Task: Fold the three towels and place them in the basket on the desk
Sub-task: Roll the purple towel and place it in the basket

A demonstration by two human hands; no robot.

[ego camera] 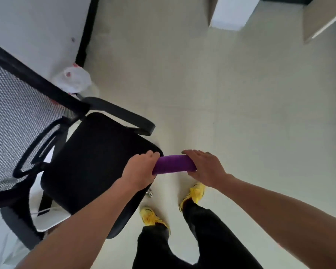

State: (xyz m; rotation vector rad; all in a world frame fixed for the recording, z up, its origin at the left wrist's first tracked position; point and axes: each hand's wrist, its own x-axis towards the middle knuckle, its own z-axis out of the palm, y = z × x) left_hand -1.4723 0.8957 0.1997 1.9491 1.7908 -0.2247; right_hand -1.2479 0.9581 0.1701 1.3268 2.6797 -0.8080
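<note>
- My left hand (pixel 142 167): fingers (pixel 153 154) curled round the left end of the purple towel (pixel 174 165).
- My right hand (pixel 205 167): fingers over the right end, thumb beneath, pinching it.
- Purple towel: folded narrow, held above the floor (pixel 241 113), beside the chair seat (pixel 95 162).
</note>
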